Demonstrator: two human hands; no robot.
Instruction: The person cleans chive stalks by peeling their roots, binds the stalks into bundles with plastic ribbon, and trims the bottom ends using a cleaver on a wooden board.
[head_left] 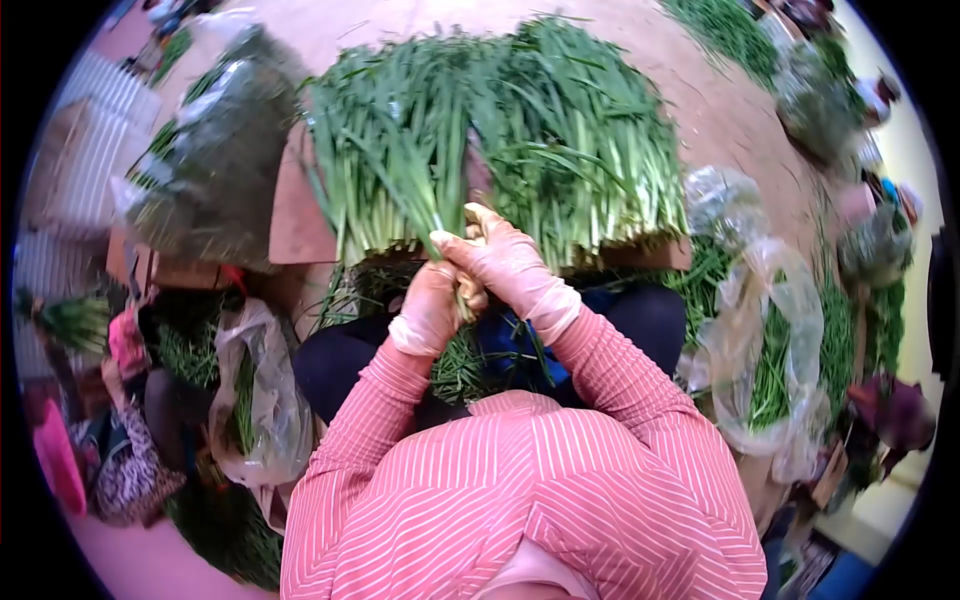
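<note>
My left hand (438,302), in a thin pale glove, is wrapped round the lower ends of a small bunch of long-leaved green stalks (426,205). Just above it my right hand (500,255), gloved too, is closed with its thumb against the same stalks. Their leaves fan upward over a board (297,205). A thick row of similar green stalks (590,150) lies across that board, pale ends toward me, split by a narrow gap near the middle. Which exact vegetable it is, I cannot tell; it resembles garlic chives or green garlic.
Loose greens (460,368) lie between my knees. A big plastic bag of greens (220,160) stands at the left. Open clear bags (258,400) with greens flank me, including a clear bag (770,340) at right. Another person (130,450) sits at the left edge, another (890,415) at the right.
</note>
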